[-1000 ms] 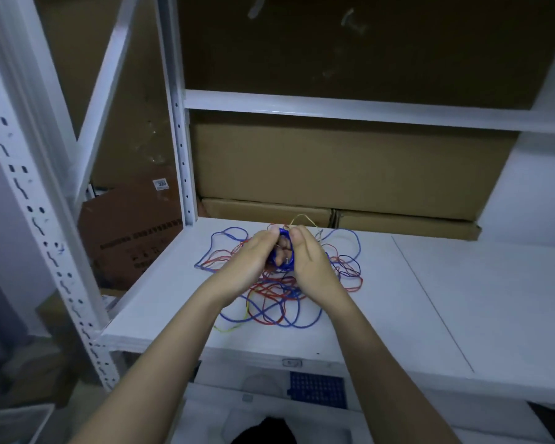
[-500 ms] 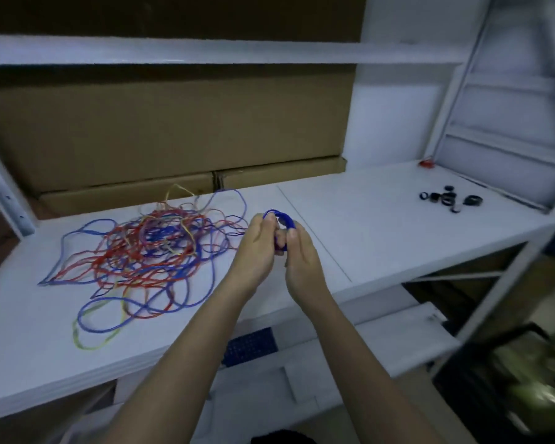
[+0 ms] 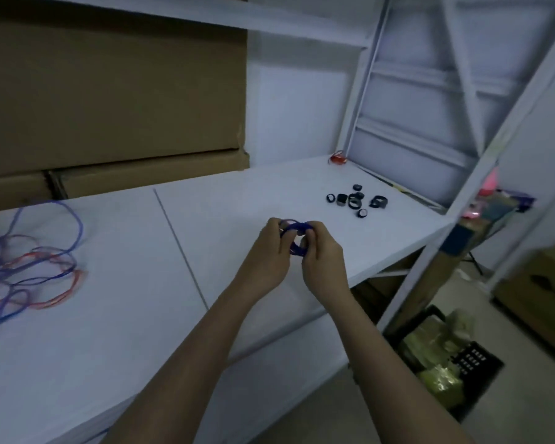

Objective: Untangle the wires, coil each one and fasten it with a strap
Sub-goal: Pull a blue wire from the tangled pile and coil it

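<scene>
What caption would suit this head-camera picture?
Both hands hold a coiled blue wire above the white shelf, with black straps beyond and tangled wires left.

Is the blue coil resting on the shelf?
No, both hands, left and right, hold the blue coil up above the shelf.

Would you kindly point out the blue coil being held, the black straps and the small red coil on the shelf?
blue coil (image 3: 297, 248): head view, on its lower loop between the hands.
black straps (image 3: 354, 200): head view, middle of the cluster.
red coil (image 3: 338, 158): head view, its centre, by the upright.
</scene>
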Tool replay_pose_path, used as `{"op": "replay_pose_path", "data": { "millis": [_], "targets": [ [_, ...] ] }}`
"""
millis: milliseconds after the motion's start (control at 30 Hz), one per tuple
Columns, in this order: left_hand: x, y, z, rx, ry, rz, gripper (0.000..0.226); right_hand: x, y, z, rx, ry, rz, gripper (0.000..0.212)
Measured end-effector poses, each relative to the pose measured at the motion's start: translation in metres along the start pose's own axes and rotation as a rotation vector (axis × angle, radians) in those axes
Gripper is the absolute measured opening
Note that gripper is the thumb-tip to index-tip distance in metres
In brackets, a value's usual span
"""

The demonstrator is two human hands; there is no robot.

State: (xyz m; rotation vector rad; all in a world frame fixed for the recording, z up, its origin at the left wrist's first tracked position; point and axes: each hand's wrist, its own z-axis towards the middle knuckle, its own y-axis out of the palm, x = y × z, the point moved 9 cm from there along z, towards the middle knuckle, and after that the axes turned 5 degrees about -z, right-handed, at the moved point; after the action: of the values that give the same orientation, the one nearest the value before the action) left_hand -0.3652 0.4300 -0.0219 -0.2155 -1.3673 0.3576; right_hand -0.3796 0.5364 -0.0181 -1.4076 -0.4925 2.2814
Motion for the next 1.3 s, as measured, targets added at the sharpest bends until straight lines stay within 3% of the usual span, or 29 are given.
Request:
{"op": "replay_pose_path", "data": {
  "millis": [167, 333, 533, 767, 1000, 1134, 1300],
  "targets": [
    [0.006, 0.044, 0.079, -0.061, -0.086, 0.116, 0.022, 0.05, -0.016, 0.072, -0.104, -0.063, -0.129, 0.028],
    [0.024, 0.121, 0.137, -0.07, -0.12, -0.193, 0.024, 0.105, -0.076, 0.115, 0.024, 0.026, 0.212, 0.022],
    [0.029, 0.199, 0.179, 0.059, -0.127, -0.389, 0.028, 0.177, -0.12, 0.16, 0.123, 0.207, 0.441, 0.021],
    [0.028, 0.226, 0.235, 0.323, -0.175, -0.669, 0.025, 0.229, -0.116, 0.238, -0.098, 0.177, 0.465, 0.027],
    [0.01, 0.241, 0.276, 0.571, -0.277, -0.667, 0.025, 0.237, -0.11, 0.303, -0.277, -0.023, 0.39, 0.019],
    [0.015, 0.244, 0.296, 0.46, -0.308, -0.638, 0.023, 0.249, -0.106, 0.336, -0.303, -0.039, 0.366, 0.02],
    [-0.013, 0.216, 0.327, 0.439, -0.388, -0.363, 0.028, 0.282, -0.115, 0.378, -0.254, 0.002, 0.303, 0.021]
  ]
}}
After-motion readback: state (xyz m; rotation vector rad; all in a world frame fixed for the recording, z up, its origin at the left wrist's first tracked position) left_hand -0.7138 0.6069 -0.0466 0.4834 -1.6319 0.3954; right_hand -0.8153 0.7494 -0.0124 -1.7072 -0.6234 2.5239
